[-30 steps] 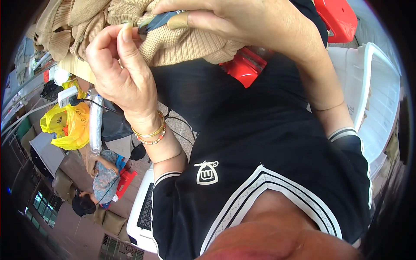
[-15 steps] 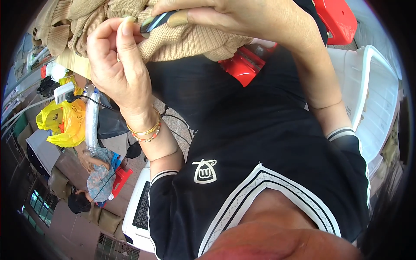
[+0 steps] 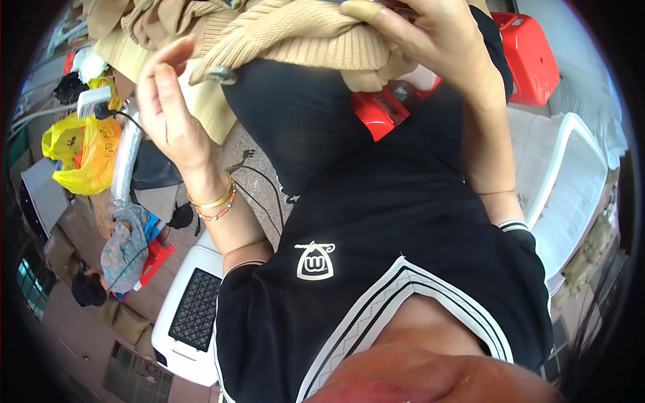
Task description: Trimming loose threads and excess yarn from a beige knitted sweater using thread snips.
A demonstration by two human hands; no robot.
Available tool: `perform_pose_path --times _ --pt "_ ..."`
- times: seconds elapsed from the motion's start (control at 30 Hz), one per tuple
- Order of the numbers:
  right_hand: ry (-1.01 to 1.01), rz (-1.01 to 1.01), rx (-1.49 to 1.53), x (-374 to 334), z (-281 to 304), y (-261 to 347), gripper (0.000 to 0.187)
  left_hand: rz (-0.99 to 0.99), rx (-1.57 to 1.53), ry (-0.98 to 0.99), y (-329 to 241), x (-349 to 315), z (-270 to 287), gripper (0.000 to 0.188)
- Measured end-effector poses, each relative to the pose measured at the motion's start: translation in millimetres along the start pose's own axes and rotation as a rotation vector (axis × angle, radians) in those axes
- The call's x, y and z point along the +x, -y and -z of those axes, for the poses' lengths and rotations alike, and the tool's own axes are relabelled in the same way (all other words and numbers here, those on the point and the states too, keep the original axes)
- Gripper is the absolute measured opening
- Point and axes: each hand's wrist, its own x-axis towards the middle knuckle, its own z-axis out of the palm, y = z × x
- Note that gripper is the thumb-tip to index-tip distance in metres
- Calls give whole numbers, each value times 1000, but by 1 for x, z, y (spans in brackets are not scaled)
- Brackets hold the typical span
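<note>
A beige knitted garment (image 3: pixel 289 40) lies bunched across my lap, its ribbed edge toward me. A round grey button (image 3: pixel 222 75) sits at its left edge. Just left of the garment, my left hand (image 3: pixel 171 124) is raised with thumb and fingers apart, and nothing shows between them. At the top edge my right hand (image 3: pixel 437 43) is over the garment, a tan cover on its thumb. It keeps hold of a small dark tool, almost wholly cut off by the frame; the earlier view shows more of its dark, shiny body.
Red plastic stools (image 3: pixel 527 60) and a white plastic bin (image 3: pixel 571 181) stand to the right. On the left are a yellow plastic bag (image 3: pixel 87 151), a power adapter (image 3: pixel 94 101) with cables and a white appliance (image 3: pixel 191 316). Another person (image 3: pixel 124 248) sits farther off.
My left hand has opened from a pinch and come away from the garment. My right hand has moved right with the dark tool. The button has come into view.
</note>
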Motion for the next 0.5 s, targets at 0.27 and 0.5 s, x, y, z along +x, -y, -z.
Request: perform_pose_path --times 0.27,0.5 --pt "-100 -22 94 -14 -7 -27 33 -1 -57 145 -12 -18 4 27" --pt "-84 -171 -75 -8 15 -20 30 94 -206 156 -59 -17 -21 22"
